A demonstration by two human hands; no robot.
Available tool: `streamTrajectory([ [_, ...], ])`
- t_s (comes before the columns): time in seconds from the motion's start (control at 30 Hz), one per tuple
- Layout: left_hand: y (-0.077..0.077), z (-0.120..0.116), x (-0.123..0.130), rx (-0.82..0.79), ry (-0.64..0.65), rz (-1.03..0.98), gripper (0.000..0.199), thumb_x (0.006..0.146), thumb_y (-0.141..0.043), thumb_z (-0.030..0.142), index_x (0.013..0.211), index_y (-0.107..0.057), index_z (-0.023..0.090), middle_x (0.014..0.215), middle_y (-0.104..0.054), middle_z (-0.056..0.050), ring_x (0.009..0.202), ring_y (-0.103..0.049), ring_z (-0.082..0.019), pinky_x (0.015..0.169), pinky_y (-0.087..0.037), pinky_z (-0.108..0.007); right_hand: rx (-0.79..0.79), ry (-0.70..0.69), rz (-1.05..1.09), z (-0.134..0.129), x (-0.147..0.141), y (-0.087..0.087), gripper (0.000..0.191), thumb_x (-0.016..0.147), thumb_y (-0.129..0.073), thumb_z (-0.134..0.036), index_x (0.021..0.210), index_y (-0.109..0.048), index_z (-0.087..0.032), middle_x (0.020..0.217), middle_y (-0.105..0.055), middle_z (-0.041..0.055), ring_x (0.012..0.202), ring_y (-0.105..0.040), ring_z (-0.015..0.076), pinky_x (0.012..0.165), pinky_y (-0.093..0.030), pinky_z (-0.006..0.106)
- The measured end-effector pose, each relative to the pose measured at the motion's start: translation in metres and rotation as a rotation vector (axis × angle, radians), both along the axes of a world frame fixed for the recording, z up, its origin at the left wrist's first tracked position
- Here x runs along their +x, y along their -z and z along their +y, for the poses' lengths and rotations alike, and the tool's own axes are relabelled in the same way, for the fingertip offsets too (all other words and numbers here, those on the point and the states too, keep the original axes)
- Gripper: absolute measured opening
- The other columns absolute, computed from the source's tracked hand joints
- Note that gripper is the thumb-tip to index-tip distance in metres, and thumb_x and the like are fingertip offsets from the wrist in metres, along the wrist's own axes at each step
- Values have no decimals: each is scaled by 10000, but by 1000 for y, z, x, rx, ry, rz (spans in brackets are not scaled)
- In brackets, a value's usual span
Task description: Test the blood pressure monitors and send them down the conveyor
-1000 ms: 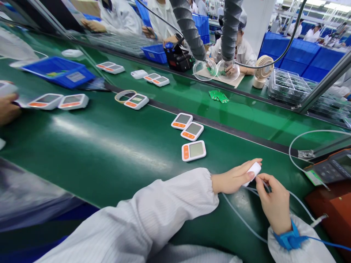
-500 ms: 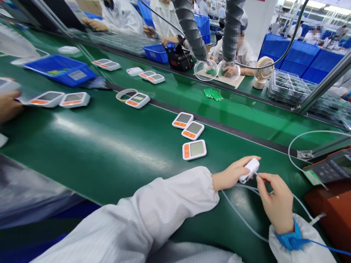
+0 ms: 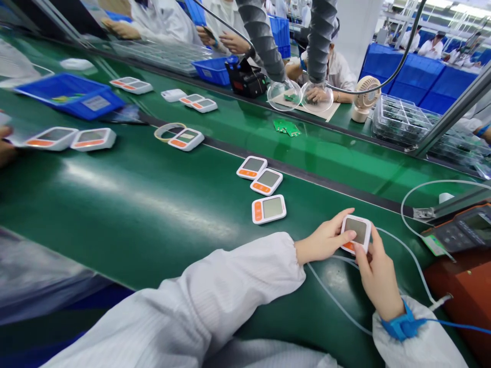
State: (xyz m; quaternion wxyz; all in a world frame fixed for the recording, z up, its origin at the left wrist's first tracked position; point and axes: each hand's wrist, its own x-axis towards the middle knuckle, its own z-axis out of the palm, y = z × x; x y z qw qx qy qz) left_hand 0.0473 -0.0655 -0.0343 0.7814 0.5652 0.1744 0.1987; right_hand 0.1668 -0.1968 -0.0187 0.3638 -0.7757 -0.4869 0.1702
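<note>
A white device with a grey screen and orange buttons [image 3: 360, 228] is held between both hands, screen facing up. My left hand [image 3: 326, 239] grips its left side, thumb across the screen. My right hand [image 3: 379, 273] holds its right and lower edge, with a blue band at the wrist. Thin pale tubing [image 3: 335, 301] runs on the green table below the hands; its end near the device is hidden. Left of my hands lie three similar devices, a single one [image 3: 269, 209] and an overlapping pair [image 3: 266, 182].
An orange-and-grey instrument [image 3: 466, 230] stands at the right edge. A blue tray [image 3: 72, 97], more devices [image 3: 93, 139] and another person's hand [image 3: 5, 148] are at the left. Green boards [image 3: 287, 128], a small fan [image 3: 365, 98] and seated people lie beyond the dark rail.
The device in my hands has turned from its narrow side to its screen face. My right hand has moved from the tube near its side onto the device. The view has shifted slightly.
</note>
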Motion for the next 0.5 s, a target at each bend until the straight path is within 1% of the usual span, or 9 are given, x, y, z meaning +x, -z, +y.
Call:
streamTrajectory([
  [0.07,-3,0,-3,27,88,18,796,916,-631,390,1564,-193,238,982,-653,-59,808,-658,-155,757,-544,-311,15,51,33,0,3,-2,655,1000,-402,-517,1509,-371,-106,867,-712,71,696,-699,233,618,-548,294],
  [0.13,-4,1,-5,32,168,36,886,913,-642,383,1580,-75,251,862,-638,-23,676,-645,-138,662,-537,-287,20,79,58,0,5,-4,638,999,-392,-508,1507,-386,-121,847,-709,62,670,-693,229,597,-545,291],
  [0.17,-4,2,-5,33,189,36,917,904,-659,377,1580,-52,252,828,-626,-9,638,-635,-131,637,-530,-278,15,83,70,0,5,-4,633,1000,-386,-505,1508,-387,-127,836,-708,57,657,-688,227,585,-542,290],
  [0.23,-4,2,-6,28,190,11,918,892,-679,373,1572,-73,255,815,-609,1,613,-620,-117,618,-521,-262,2,80,92,0,6,-5,630,1004,-377,-499,1517,-373,-133,820,-705,49,651,-686,226,588,-543,291],
  [0.33,-3,1,-6,15,178,-15,890,891,-684,370,1557,-102,272,845,-601,1,625,-613,-103,621,-519,-250,-15,71,114,1,6,-4,636,1006,-371,-497,1531,-344,-140,831,-706,45,664,-688,224,611,-547,295],
  [0.4,-4,1,-5,3,179,-4,901,883,-695,362,1552,-98,278,882,-604,-8,658,-624,-107,637,-522,-252,-17,75,104,1,6,-3,633,1000,-376,-497,1523,-354,-142,874,-710,56,687,-692,226,629,-548,301],
  [0.5,-4,0,-4,-21,180,4,904,871,-710,368,1543,-113,272,911,-608,-19,675,-629,-110,651,-518,-257,-29,83,85,1,7,-5,629,989,-389,-501,1506,-377,-145,858,-706,55,677,-690,231,635,-546,310],
])
